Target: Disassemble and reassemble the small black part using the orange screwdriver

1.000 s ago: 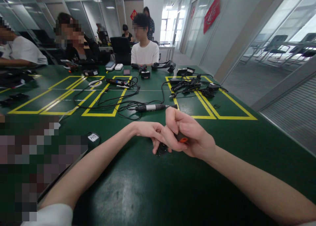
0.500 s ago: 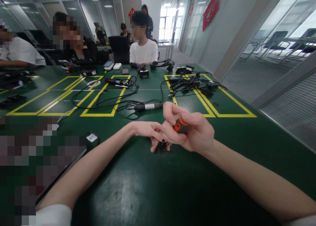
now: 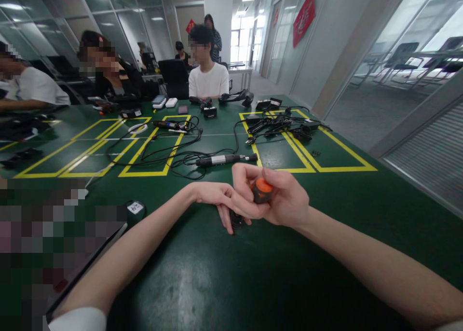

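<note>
My right hand (image 3: 278,200) is closed around a short screwdriver handle (image 3: 261,190), dark with an orange end cap that faces up towards me. Its tip points down at a small black round part (image 3: 236,220) standing on the green table (image 3: 217,282). My left hand (image 3: 219,199) pinches that black part with its fingers, pressed against my right hand. The screwdriver's shaft is hidden between the two hands.
A black and silver rotary tool (image 3: 217,160) with tangled black cables lies just beyond my hands, among yellow taped rectangles (image 3: 152,150). A small black disc with a white label (image 3: 136,208) sits at the left. More cables and adapters (image 3: 282,125) lie far right. Several people sit at the far side.
My right hand has rolled the handle, so the orange cap went from hidden low in my palm to facing up. Both hands stayed over the black part.
</note>
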